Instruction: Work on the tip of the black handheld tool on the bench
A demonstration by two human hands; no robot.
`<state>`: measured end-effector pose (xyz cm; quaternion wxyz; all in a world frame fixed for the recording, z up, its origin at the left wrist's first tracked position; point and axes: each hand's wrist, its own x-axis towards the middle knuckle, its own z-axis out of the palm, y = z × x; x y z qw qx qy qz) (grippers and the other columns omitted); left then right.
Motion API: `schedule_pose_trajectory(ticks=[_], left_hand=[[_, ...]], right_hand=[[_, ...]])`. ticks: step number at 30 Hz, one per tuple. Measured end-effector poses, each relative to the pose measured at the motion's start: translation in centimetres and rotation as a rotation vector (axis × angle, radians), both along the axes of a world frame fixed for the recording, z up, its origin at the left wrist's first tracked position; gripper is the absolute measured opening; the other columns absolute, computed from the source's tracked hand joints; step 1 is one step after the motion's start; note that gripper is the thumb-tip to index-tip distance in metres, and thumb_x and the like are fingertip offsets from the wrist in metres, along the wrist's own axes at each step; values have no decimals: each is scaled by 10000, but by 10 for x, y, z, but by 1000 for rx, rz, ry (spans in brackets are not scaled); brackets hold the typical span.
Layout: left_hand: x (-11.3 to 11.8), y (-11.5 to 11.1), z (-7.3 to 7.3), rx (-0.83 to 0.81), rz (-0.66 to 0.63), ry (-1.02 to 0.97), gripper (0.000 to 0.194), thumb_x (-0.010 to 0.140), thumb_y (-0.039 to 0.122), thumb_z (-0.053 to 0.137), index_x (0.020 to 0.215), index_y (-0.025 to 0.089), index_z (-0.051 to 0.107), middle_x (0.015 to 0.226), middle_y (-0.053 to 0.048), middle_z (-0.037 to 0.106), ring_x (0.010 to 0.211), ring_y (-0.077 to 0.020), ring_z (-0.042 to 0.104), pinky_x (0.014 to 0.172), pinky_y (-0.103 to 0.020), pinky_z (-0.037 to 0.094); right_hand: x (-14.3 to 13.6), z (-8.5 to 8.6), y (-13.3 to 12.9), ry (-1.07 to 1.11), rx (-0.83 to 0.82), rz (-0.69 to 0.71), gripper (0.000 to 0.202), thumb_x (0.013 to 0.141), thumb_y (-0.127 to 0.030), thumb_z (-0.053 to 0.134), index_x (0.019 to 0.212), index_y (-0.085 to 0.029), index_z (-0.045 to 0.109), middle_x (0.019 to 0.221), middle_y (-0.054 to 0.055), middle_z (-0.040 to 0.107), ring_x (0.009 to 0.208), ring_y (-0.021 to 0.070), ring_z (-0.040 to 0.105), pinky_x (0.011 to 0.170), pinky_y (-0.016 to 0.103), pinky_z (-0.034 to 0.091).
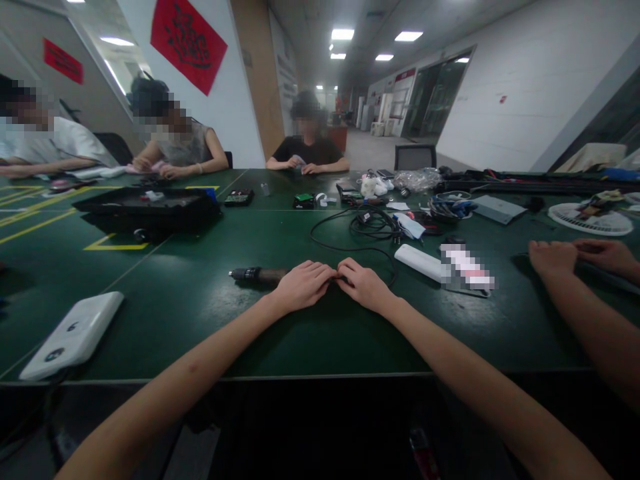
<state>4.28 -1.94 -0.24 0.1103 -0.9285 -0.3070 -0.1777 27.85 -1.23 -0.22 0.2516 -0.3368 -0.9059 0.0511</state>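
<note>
On the green table point(280, 347), a dark cylindrical tool point(257, 274) lies on its side, its narrow black end pointing left. My left hand point(306, 285) rests over the tool's right end, fingers wrapped round it and hiding that part. Close against its fingertips is my right hand point(364, 285), with thumb and fingers pressed together near the same end. What the right fingers pinch is too small and hidden to name. A black cable point(373, 223) lies coiled behind my hands, and one strand of it runs down beside my right hand.
A white power bank point(73, 335) lies at left. Behind stand a black tray point(150, 212) and small electronic parts point(304, 199). A white case point(421, 263) and a phone point(467, 270) lie right. Another person's hands point(553, 258) work at far right; several people sit around.
</note>
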Motion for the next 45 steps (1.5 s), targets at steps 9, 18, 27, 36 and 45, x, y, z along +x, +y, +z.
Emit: schedule_pose_trajectory(ticks=[9,18,27,36,45], left_hand=[[-4,23,9,-100,9,-26,264,1021,336,522,1265,237,537,1114,-45,695,971,-184,698,779,-297,534],[-7,48,25,-254,8,-65,319,980,335,573,1286,264,522,1112,-16,711,925,-178,717,778,-293,553],[-5,48,22,-212,-20,-34,341,1029,342,504,1352,233,502,1126,-58,701,987,-198,702,841,-338,573],[-6,50,19,-212,-36,13,424,1038,294,457,1458,239,440,1222,-65,681,1077,-224,679,894,-394,586],[-4,55,25,-271,-42,1,452,1007,268,485,1457,257,440,1203,-64,681,1042,-215,678,880,-377,581]], right_hand=[[4,4,13,-29,-21,40,120,1044,-231,544,1155,-219,587,1232,78,652,996,196,679,833,303,519],[4,10,39,-42,-128,6,103,1058,-286,548,1130,-234,600,1019,35,729,864,191,705,748,285,481],[2,10,40,2,-238,-50,100,1055,-304,543,1117,-252,601,1015,31,730,836,190,705,724,285,481],[4,14,46,27,-348,-13,190,1064,-309,505,1216,-271,612,1114,44,726,954,210,701,785,306,524],[4,14,46,47,-376,-53,211,1058,-317,514,1233,-280,627,1122,34,733,959,215,715,827,326,548]])
